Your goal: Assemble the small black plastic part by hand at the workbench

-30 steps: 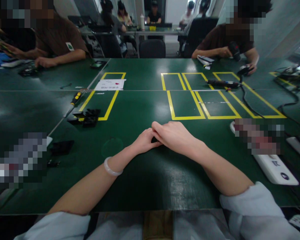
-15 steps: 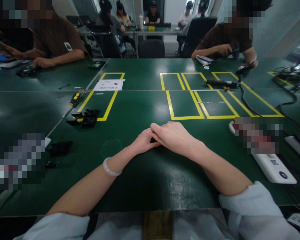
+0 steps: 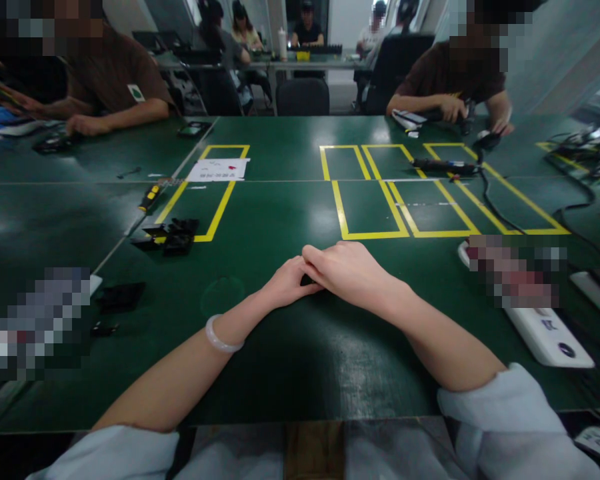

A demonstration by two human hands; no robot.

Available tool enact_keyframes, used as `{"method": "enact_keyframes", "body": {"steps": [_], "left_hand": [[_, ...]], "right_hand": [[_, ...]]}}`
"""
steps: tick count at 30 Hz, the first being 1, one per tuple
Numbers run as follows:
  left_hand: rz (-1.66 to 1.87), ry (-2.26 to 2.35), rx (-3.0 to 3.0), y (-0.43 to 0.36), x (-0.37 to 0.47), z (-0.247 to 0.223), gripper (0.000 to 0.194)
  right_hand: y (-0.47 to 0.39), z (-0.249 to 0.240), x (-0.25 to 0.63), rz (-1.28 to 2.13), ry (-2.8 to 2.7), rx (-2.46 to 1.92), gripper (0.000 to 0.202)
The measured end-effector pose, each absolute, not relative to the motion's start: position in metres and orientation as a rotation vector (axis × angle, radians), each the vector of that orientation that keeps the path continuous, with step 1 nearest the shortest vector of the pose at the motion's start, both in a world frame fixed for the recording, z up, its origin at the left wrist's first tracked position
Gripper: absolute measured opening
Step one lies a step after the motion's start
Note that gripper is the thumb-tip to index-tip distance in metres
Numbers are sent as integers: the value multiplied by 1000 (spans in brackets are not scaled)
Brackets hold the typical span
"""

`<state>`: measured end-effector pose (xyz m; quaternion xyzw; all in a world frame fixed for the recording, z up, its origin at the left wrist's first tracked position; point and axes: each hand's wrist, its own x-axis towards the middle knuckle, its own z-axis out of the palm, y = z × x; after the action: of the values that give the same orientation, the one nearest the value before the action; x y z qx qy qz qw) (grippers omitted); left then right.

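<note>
We have our two bare hands joined over the middle of the green counter (image 3: 280,373), in front of our body. Our right hand (image 3: 353,267) lies over our left hand (image 3: 287,280), its fingers (image 3: 314,257) curled closed across those of the left. The left fingertips are tucked out of sight, so we cannot tell how they are set or whether anything lies between the palms. We wear a pale bracelet (image 3: 219,341) on the left wrist, and our sleeves (image 3: 500,403) are rolled up.

Nearest our left hand, well apart from it, black parts (image 3: 180,237) sit on the near end of a yellow tape outline. Nearest our right hand is the edge of another tape outline (image 3: 375,235); farther right lies a long white device (image 3: 540,340), partly blurred out.

Beyond the black parts we see a yellow-and-black screwdriver (image 3: 151,198) and a sheet of white paper (image 3: 219,171). To our left, a flat black piece (image 3: 121,297) lies near us. Across the counter on our right is a dark rod-shaped tool (image 3: 445,167), and behind it a co-worker in a brown shirt (image 3: 430,73) holds a dark tool. Another person in brown (image 3: 130,63) works at the far left.
</note>
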<state>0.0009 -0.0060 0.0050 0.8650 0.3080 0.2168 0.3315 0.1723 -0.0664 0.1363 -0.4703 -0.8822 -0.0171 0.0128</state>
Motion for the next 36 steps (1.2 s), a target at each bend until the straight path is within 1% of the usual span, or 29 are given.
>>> {"method": "enact_keyframes", "body": {"steps": [4, 8, 14, 16, 19, 22, 24, 27, 29, 33, 36], "left_hand": [[572, 832, 2289, -6, 1, 6, 39], [591, 812, 2303, -6, 1, 6, 47], [545, 832, 2304, -6, 2, 9, 32], [534, 839, 2311, -7, 2, 10, 33], [547, 825, 2318, -6, 1, 9, 40], [572, 807, 2314, -5, 0, 5, 44], [585, 796, 2305, -4, 0, 3, 43], [576, 789, 2290, -4, 0, 2, 37], [564, 813, 2294, -5, 0, 2, 35], [578, 817, 2318, -5, 0, 3, 39], [600, 781, 2315, -5, 1, 3, 42]], "right_hand": [[-64, 135, 174, -42, -2745, -1493, 18], [-65, 138, 175, -2, -2723, -1476, 17], [-63, 137, 177, -70, -2725, -1516, 30], [-62, 136, 179, -82, -2732, -1506, 27], [-63, 136, 180, -26, -2728, -1456, 19], [-65, 139, 178, 27, -2729, -1449, 19], [-66, 140, 177, 23, -2744, -1452, 21], [-65, 140, 175, -16, -2763, -1461, 28], [-64, 138, 175, -34, -2766, -1473, 26], [-65, 136, 175, 4, -2774, -1429, 19], [-66, 137, 174, 37, -2770, -1398, 19]]}}
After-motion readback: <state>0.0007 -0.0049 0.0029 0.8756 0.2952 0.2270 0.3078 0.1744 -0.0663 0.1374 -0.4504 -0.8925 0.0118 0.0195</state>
